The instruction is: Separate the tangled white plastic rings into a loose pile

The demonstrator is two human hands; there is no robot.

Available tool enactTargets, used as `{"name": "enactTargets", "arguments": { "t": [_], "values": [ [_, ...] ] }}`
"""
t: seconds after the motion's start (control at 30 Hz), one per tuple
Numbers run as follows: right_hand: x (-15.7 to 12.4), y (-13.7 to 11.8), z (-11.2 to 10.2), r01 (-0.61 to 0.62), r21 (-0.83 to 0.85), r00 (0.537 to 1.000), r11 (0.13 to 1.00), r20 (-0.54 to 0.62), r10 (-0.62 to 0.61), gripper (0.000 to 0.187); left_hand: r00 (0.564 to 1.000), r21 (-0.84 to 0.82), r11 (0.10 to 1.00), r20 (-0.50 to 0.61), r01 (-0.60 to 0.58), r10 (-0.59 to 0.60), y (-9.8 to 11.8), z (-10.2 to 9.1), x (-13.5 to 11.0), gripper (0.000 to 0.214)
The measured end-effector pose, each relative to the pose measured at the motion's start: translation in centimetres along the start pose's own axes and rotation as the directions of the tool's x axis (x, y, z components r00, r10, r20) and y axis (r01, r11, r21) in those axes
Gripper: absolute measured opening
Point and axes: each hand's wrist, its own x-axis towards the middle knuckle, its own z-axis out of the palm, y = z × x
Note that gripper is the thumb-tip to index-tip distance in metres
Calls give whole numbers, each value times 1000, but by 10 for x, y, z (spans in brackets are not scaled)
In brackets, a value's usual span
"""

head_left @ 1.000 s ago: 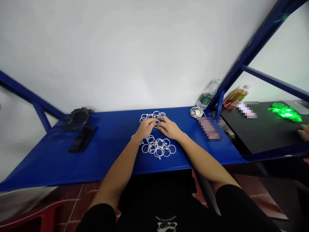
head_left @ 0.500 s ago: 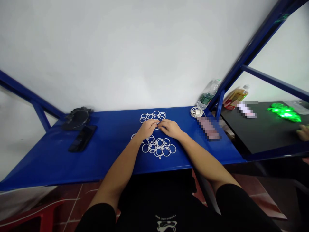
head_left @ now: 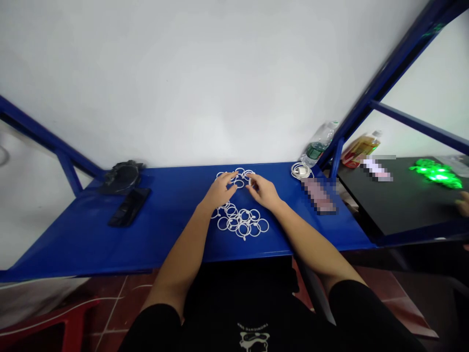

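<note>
White rings with small knobs lie in two groups on the blue table (head_left: 176, 195). Around the far group of rings (head_left: 239, 184) are both my hands, which partly cover it. My left hand (head_left: 220, 190) is open at its left side, fingers stretched forward and thumb apart. On the right side, my right hand (head_left: 264, 190) is also open, with its fingers and thumb spread. One ring rests on the table between the two hands. The near pile of rings (head_left: 243, 222) overlaps closer to my body, and my left hand hides part of its far left edge.
A black phone (head_left: 129, 207) and a dark plastic-wrapped item (head_left: 122, 177) lie left. At right are a coiled white cable (head_left: 302, 171), a water bottle (head_left: 318, 145) and a blurred-out object (head_left: 319, 195). Green lights (head_left: 436, 173) glow near another person's hand (head_left: 463, 203).
My hands, held together over a ring half a second ago, have moved apart and opened. That ring now lies on the table between them. The view has shifted slightly.
</note>
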Motion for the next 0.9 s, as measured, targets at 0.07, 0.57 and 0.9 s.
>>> {"name": "enactTargets", "arguments": {
  "t": [0.07,0.57,0.9],
  "values": [
    [1,6,-1,-74,-73,997,995,0,74,40,992,117,991,105,60,-73,-10,-12,-1,42],
    [-1,6,-1,-68,-25,993,997,95,70,47,955,162,962,166,218,-244,-22,-22,-2,13],
    [1,-17,1,162,38,979,986,122,-165,24,963,-90,964,122,251,-239,3,17,2,25]
  ]
}}
